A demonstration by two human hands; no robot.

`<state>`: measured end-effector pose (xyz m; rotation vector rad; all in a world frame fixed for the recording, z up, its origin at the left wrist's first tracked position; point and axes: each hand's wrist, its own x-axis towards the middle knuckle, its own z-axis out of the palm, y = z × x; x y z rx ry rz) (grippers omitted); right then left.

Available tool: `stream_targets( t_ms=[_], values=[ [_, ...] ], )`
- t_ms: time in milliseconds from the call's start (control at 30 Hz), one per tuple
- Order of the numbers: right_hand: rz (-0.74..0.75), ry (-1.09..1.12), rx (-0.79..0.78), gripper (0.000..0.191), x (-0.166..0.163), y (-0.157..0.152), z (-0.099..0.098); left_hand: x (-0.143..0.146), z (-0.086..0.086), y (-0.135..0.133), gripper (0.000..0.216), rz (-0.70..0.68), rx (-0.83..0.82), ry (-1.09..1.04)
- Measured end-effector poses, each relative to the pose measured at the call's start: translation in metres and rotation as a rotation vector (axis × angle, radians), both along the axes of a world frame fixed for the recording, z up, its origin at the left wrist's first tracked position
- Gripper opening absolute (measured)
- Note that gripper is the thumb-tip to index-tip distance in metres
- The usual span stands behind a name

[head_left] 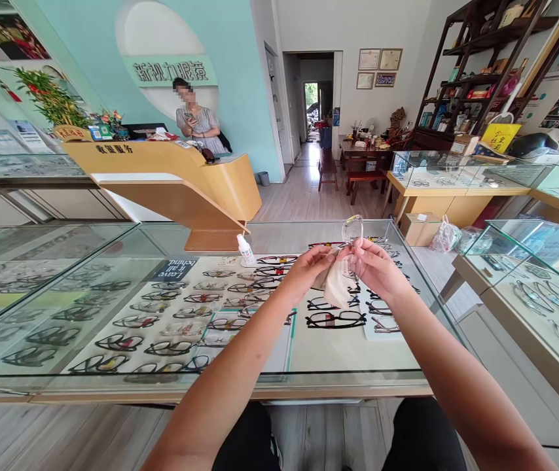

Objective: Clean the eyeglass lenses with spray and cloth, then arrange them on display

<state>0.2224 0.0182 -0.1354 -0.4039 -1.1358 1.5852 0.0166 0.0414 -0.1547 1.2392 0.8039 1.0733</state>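
Note:
My left hand [309,269] and my right hand [375,267] meet above a glass display counter [279,379]. Between them is a pair of clear-framed glasses [353,230], held upright, one lens standing above my fingers. A beige cleaning cloth [336,288] hangs down from my hands, pinched by the left fingers against the glasses. My right fingers are closed on the frame. A small white spray bottle [245,250] stands on the counter glass to the left of my hands.
Rows of spectacle frames [162,320] lie inside the counter. More glass cases stand at right [529,275] and left [24,275]. A person [196,121] stands behind a wooden reception desk [171,176]. Beyond are a doorway, a table and dark shelving [480,72].

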Motion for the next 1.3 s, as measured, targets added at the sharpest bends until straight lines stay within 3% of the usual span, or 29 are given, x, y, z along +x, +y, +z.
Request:
stream_targets(
  t_ms=[167, 467, 633, 1067, 1300],
  values=[
    [0.021, -0.042, -0.003, 0.021, 0.001, -0.001, 0.000, 0.000, 0.000, 0.001, 0.054, -0.021, 0.055, 0.035],
    [-0.104, -0.057, -0.014, 0.024, 0.005, 0.000, 0.005, -0.004, 0.004, 0.005, 0.053, 0.143, 0.096, -0.023],
    [-0.213, -0.027, -0.070, 0.028, 0.003, 0.003, 0.005, -0.006, 0.008, 0.005, 0.057, 0.116, 0.066, -0.100],
    [-0.277, -0.016, -0.146, 0.033, -0.012, 0.003, -0.003, -0.001, 0.005, -0.003, 0.059, 0.117, 0.060, -0.089],
    [-0.304, -0.044, -0.165, 0.038, -0.016, 0.006, -0.012, 0.001, 0.007, -0.006, 0.054, 0.108, 0.135, -0.053]
  ],
)
